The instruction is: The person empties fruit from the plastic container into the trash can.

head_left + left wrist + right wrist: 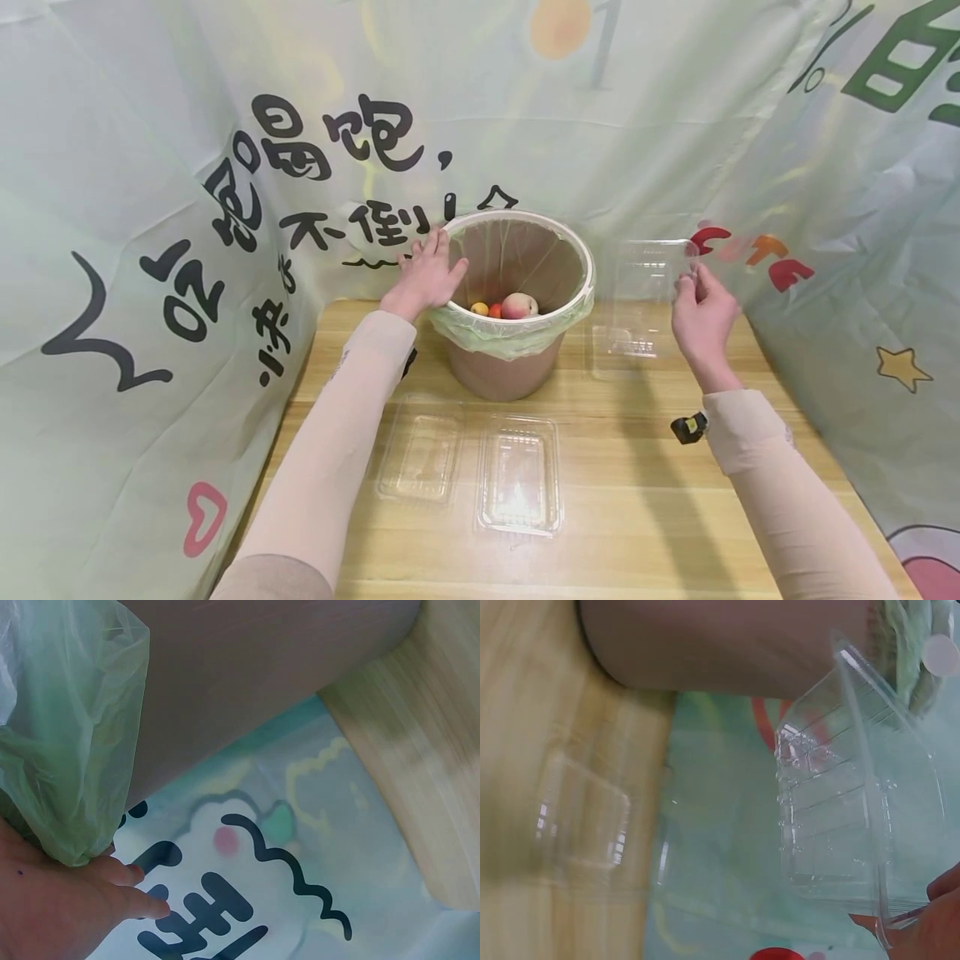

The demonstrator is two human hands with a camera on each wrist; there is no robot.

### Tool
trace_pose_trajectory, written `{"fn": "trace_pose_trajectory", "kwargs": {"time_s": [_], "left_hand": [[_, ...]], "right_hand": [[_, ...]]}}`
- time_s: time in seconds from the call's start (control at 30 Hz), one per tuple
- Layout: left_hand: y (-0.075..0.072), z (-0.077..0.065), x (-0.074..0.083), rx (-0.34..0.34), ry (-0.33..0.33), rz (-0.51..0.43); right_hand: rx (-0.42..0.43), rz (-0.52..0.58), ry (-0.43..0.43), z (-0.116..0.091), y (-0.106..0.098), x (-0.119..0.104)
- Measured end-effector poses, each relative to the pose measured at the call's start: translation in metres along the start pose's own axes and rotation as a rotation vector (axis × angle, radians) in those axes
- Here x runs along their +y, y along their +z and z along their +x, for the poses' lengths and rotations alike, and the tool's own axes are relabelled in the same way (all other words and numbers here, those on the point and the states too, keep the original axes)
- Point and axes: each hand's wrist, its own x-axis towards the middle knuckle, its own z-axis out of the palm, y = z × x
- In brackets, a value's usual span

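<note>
A brown bin (pixel 506 367) with a pale green plastic liner (pixel 487 336) stands at the back of the table. My left hand (pixel 426 279) rests on the left part of its rim, fingers extended; in the left wrist view the hand (pixel 67 907) is beside the hanging liner (pixel 75 750). To the right of the bin, my right hand (pixel 705 321) pinches the edge of a clear plastic container (pixel 645 292), raised and tilted. The right wrist view shows this container (pixel 825 802) from the side. Inside the bin lie a peach (pixel 517 307) and smaller yellow and red fruits.
Two clear plastic containers, one at left (pixel 422 458) and one at centre (pixel 520 475), lie on the wooden table (pixel 600 533). Another clear container (pixel 585 817) lies below the raised one. Printed cloth (pixel 637 158) surrounds the table at the back and sides.
</note>
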Motion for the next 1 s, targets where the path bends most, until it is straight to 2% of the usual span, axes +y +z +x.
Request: {"fn": "trace_pose_trajectory", "kwargs": {"time_s": [0.13, 0.33, 0.6, 0.77, 1.0], "left_hand": [[0.000, 0.001, 0.000, -0.003, -0.001, 0.007], [0.000, 0.001, 0.001, -0.003, 0.000, 0.005], [0.001, 0.001, 0.000, -0.002, 0.002, -0.001], [0.001, 0.001, 0.000, -0.002, 0.005, -0.004], [0.000, 0.000, 0.001, -0.011, 0.006, -0.007]], "right_hand": [[-0.029, -0.015, 0.006, -0.014, 0.003, 0.010], [-0.043, -0.054, -0.072, -0.035, 0.011, 0.029], [-0.104, -0.049, -0.019, -0.059, 0.011, 0.046], [-0.155, -0.050, 0.047, -0.070, 0.008, 0.055], [-0.196, -0.069, 0.065, -0.082, 0.002, 0.073]]}}
